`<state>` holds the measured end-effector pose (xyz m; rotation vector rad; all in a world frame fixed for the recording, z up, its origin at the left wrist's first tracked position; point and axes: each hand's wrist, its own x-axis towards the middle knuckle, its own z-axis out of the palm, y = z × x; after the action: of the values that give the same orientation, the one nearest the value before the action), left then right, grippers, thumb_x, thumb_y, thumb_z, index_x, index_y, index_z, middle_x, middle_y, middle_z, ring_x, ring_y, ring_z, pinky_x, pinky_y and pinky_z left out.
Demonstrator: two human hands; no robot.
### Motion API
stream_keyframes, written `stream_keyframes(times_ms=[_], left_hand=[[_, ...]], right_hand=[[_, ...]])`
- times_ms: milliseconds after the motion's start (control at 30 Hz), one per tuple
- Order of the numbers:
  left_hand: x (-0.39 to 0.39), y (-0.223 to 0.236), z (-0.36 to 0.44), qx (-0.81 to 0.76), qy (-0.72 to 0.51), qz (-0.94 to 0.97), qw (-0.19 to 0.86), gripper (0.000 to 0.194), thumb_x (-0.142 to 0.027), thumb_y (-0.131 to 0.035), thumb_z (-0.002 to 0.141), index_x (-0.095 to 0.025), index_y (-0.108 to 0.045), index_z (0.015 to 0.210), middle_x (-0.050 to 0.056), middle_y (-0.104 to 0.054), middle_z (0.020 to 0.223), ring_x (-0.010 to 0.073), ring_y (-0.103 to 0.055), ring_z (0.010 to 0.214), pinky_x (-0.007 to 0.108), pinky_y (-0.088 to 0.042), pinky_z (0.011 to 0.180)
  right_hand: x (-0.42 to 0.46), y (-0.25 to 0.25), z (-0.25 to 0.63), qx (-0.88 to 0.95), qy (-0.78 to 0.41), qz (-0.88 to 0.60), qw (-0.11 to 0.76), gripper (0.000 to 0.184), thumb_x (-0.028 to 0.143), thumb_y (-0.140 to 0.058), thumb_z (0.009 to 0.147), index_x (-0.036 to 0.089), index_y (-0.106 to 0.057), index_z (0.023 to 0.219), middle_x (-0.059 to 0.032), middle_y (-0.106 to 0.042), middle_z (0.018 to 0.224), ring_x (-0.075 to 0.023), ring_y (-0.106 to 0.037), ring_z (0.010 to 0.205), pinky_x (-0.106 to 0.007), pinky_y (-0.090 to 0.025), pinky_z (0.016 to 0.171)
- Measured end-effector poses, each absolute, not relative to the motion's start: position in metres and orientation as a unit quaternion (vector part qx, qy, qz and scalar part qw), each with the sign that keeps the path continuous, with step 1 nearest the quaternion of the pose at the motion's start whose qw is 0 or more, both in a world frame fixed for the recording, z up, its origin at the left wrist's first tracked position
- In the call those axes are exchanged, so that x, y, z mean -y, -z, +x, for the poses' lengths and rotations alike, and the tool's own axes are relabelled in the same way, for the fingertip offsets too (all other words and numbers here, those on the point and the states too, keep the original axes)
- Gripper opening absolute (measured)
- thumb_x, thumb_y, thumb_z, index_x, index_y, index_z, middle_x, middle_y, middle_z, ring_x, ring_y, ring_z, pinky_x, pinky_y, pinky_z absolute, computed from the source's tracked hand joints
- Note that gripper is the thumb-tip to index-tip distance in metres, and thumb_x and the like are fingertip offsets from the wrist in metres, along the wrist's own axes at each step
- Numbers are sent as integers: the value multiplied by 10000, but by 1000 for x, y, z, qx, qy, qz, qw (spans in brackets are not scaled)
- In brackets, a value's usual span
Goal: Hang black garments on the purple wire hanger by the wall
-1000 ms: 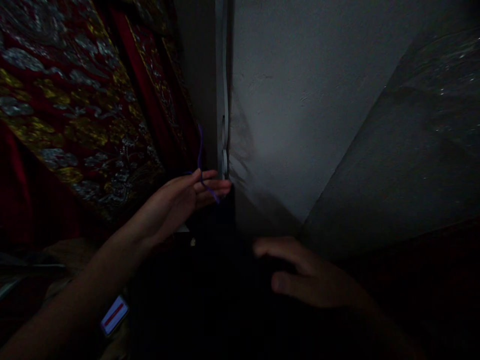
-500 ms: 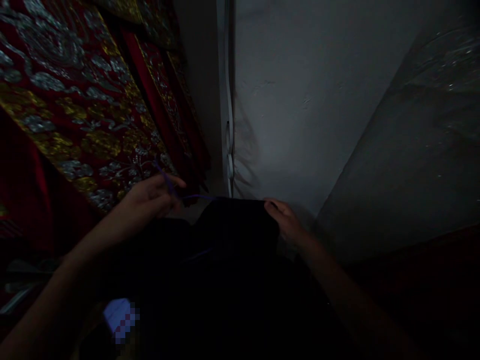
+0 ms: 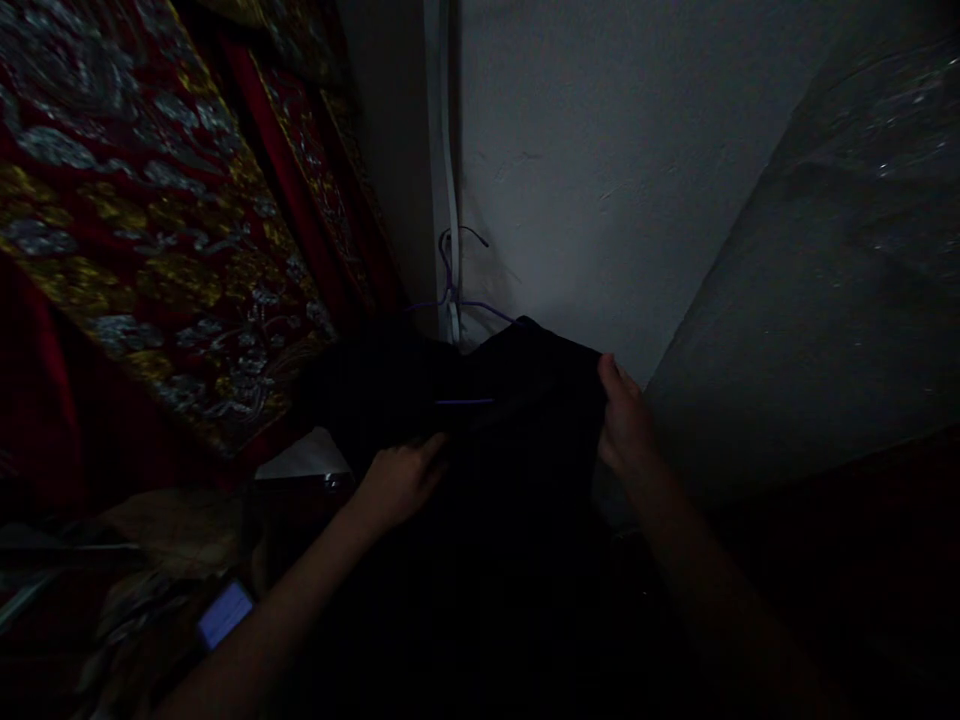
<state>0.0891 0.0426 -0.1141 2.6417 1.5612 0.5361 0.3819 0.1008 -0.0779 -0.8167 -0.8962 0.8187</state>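
Note:
A black shirt [image 3: 517,460] hangs on a thin purple hanger [image 3: 450,290], whose hook points up against the wall. Part of the hanger's lower bar shows through the neck opening. My right hand [image 3: 626,415] is closed on the shirt at its right shoulder edge, thumb on top. My left hand [image 3: 401,480] lies at the front of the shirt just below the neckline, its fingers bent and closed on the cloth. Darkness hides the shirt's lower part and most of its folds.
To the left hangs a red garment [image 3: 180,230] embroidered in gold and silver. A pale strip [image 3: 452,130] runs down the grey wall [image 3: 622,180]. Clear plastic sheeting [image 3: 862,260] covers the right side. A small lit screen [image 3: 225,615] glows at lower left.
My left hand has let go of the hanger and moved down and right to the shirt's front. The hanger now stands upright inside the shirt; my right hand has shifted right and up.

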Motion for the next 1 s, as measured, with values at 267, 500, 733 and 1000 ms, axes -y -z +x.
stream_keyframes(times_ms=[267,500,733,1000], left_hand=[[-26,197,115,-502,-475,712,123,154,-283,-566,954,-212,-614,1082,62,-692,979,199,-710,892,317,-576,801],[6,226,158,-501,-646,523,240,685,-257,-673,889,-240,-361,1499,90,-715,1143,204,-739,1018,372,-613,909],[18,223,161,-491,-631,512,313,651,-299,-653,918,-258,-388,1511,86,-736,1215,229,-725,1121,414,-591,1011],[19,219,161,-512,-653,468,303,363,-284,-709,838,-202,-627,1182,68,-766,970,220,-765,902,383,-637,870]], right_hand=[[-65,121,362,357,-121,-456,806,508,398,-778,731,214,-585,1163,-94,-635,1245,-240,-602,1185,-428,-452,1058],[-9,182,271,600,-421,-484,479,348,548,-553,923,221,-527,809,4,-598,717,-165,-594,674,-273,-458,650],[-14,174,274,666,-369,-519,388,288,495,-489,973,240,-517,841,-9,-612,737,-185,-613,697,-277,-416,651],[-15,167,280,665,-481,-450,352,338,441,-509,943,215,-520,692,31,-507,558,-121,-468,514,-237,-341,515]])
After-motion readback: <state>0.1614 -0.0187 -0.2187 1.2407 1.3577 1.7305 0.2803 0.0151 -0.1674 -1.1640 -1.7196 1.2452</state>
